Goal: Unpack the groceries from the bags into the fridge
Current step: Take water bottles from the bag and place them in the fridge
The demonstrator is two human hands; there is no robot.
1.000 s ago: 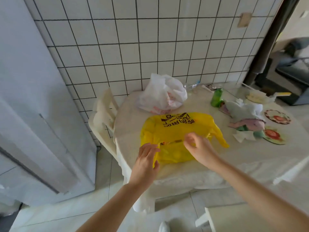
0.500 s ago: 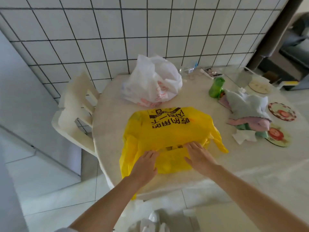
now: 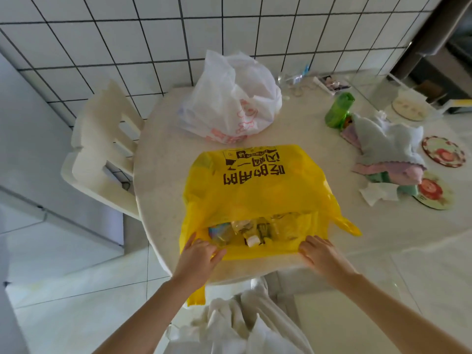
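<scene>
A yellow plastic bag (image 3: 255, 190) with dark printed characters lies flat on the round white table (image 3: 158, 169), its mouth facing me. My left hand (image 3: 198, 256) grips the near left edge of the mouth and my right hand (image 3: 320, 254) grips the near right edge, holding it spread. Inside the opening I see several packaged groceries (image 3: 245, 232), among them a clear wrapped item with a white cap. A white plastic bag (image 3: 229, 103), knotted and full, stands behind the yellow one. The grey fridge (image 3: 28, 159) is at the left.
A white chair (image 3: 102, 149) stands between table and fridge. On the table's right side are a green bottle (image 3: 338, 109), a pile of cloths (image 3: 385, 152), round coasters (image 3: 443, 152) and crumpled tissue (image 3: 378, 194). White tiled wall behind. A white cloth hangs below the table's near edge.
My hands have moved apart and toward me, pulling the yellow bag's mouth wide so the groceries inside show. The view has come closer and looks more steeply down.
</scene>
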